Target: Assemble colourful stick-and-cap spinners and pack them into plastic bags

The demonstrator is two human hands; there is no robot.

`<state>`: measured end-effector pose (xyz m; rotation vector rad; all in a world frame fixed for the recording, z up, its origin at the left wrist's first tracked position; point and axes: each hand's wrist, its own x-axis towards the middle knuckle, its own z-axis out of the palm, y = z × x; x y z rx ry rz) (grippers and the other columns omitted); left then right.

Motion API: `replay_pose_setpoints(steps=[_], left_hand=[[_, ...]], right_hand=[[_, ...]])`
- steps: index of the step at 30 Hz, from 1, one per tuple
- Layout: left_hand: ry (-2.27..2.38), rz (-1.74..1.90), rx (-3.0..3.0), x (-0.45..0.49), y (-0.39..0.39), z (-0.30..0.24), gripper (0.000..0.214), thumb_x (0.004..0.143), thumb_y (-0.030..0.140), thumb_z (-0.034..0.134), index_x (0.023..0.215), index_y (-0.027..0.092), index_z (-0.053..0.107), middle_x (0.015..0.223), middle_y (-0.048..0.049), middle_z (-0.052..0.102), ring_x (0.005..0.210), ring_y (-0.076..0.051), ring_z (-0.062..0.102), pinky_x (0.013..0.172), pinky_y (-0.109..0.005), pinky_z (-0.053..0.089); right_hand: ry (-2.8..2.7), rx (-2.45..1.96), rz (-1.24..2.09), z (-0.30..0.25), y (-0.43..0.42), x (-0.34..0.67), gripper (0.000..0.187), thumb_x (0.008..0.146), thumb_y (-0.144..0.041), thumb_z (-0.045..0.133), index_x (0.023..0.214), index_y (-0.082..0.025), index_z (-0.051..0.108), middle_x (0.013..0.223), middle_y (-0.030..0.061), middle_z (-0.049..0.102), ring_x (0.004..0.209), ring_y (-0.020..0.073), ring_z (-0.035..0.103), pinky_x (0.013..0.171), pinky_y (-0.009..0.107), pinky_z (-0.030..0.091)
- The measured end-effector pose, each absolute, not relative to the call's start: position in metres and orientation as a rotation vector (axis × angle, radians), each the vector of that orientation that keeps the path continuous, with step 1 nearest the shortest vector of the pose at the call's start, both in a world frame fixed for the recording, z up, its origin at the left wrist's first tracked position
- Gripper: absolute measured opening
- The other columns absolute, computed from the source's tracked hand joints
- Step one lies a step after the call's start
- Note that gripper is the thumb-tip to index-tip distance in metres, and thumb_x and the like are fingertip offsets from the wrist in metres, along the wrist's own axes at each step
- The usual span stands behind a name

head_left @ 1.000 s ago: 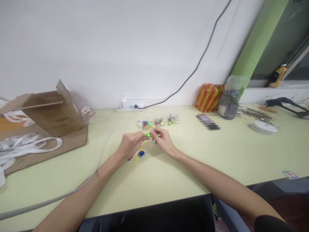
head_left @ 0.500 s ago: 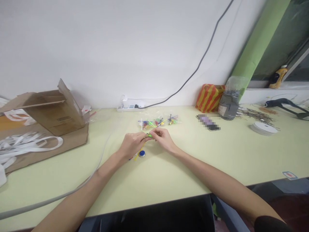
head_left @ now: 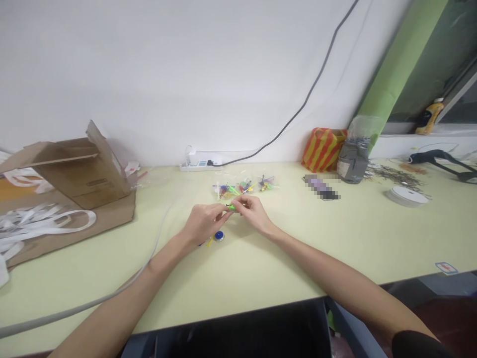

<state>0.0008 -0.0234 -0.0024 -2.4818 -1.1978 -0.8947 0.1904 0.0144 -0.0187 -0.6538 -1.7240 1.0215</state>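
My left hand (head_left: pixel 203 222) and my right hand (head_left: pixel 253 213) meet over the middle of the pale yellow table (head_left: pixel 261 258). Both pinch one small green plastic piece (head_left: pixel 231 207) between their fingertips. Just below my left hand lie a blue round part (head_left: pixel 219 236) and thin yellow and red sticks. Beyond the hands, several small clear bags of coloured plastic parts (head_left: pixel 246 188) lie in a row.
An open cardboard box (head_left: pixel 74 169) and white straps (head_left: pixel 37 223) sit at the left. A grey cable (head_left: pixel 112 293) runs along the table's left. A power strip (head_left: pixel 199 162) lies by the wall. At the right are a striped bag (head_left: pixel 322 149), a phone (head_left: pixel 321 188) and a white tape roll (head_left: pixel 406 196).
Both hands keep their pinch on the green piece and have shifted very slightly away from me; nothing else on the table has moved.
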Motion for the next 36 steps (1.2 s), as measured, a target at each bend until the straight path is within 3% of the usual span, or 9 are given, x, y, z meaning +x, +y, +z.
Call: replay_pose_setpoints(steps=[5, 14, 23, 26, 30, 36], left_hand=[[-1.376, -0.903, -2.435, -0.002, -0.023, 0.001, 0.022, 0.096, 0.027, 0.052, 0.085, 0.020, 0.069, 0.067, 0.0016, 0.070, 0.056, -0.011, 0.061, 0.056, -0.023, 0.037], [-1.430, -0.875, -2.430, 0.000, -0.024, 0.004, 0.009, 0.085, 0.018, 0.055, 0.084, 0.021, 0.063, 0.065, 0.0045, 0.067, 0.055, -0.011, 0.061, 0.055, -0.023, 0.038], [-1.418, -1.013, -2.412, 0.003, -0.028, 0.007, 0.016, 0.093, 0.025, 0.051, 0.089, 0.020, 0.065, 0.062, 0.0037, 0.063, 0.050, -0.009, 0.054, 0.055, -0.021, 0.039], [-1.394, -1.036, -2.388, 0.004, -0.029, 0.007, 0.024, 0.094, 0.024, 0.048, 0.109, 0.018, 0.067, 0.062, 0.0040, 0.062, 0.050, -0.008, 0.052, 0.055, -0.019, 0.039], [-1.344, -0.975, -2.384, 0.003, -0.027, 0.004, 0.057, 0.093, 0.018, 0.046, 0.150, 0.018, 0.041, 0.063, 0.0064, 0.059, 0.049, -0.008, 0.051, 0.056, -0.018, 0.038], [-1.392, -0.902, -2.423, 0.004, -0.026, 0.001, 0.055, 0.094, 0.018, 0.045, 0.149, 0.022, 0.042, 0.063, 0.0067, 0.057, 0.051, -0.009, 0.053, 0.057, -0.018, 0.038]], right_hand=[[-1.663, -0.722, 0.794, -0.011, 0.015, 0.198, 0.034, 0.098, -0.047, 0.053, 0.083, -0.017, 0.060, 0.079, 0.0030, 0.060, 0.072, 0.0168, 0.054, 0.063, 0.027, 0.043], [-2.080, -0.769, 0.139, -0.005, 0.017, 0.210, 0.015, 0.098, -0.017, 0.053, 0.088, -0.019, 0.063, 0.096, 0.0088, 0.056, 0.098, 0.0246, 0.053, 0.087, 0.037, 0.045], [-2.307, -0.841, 0.068, -0.020, 0.025, 0.206, 0.014, 0.092, -0.011, 0.064, 0.080, -0.018, 0.068, 0.095, 0.0094, 0.056, 0.109, 0.0279, 0.050, 0.099, 0.044, 0.044], [-2.338, -0.846, 0.073, -0.021, 0.025, 0.207, 0.013, 0.092, -0.012, 0.063, 0.082, -0.017, 0.069, 0.099, 0.0103, 0.057, 0.116, 0.0295, 0.049, 0.099, 0.044, 0.044], [-2.356, -0.863, 0.073, -0.023, 0.025, 0.207, 0.012, 0.092, -0.013, 0.063, 0.083, -0.017, 0.070, 0.100, 0.0110, 0.057, 0.121, 0.0311, 0.047, 0.098, 0.045, 0.044], [-2.365, -0.885, 0.095, -0.024, 0.027, 0.207, 0.010, 0.092, -0.013, 0.064, 0.084, -0.018, 0.070, 0.102, 0.0104, 0.058, 0.122, 0.0308, 0.047, 0.098, 0.044, 0.043]])
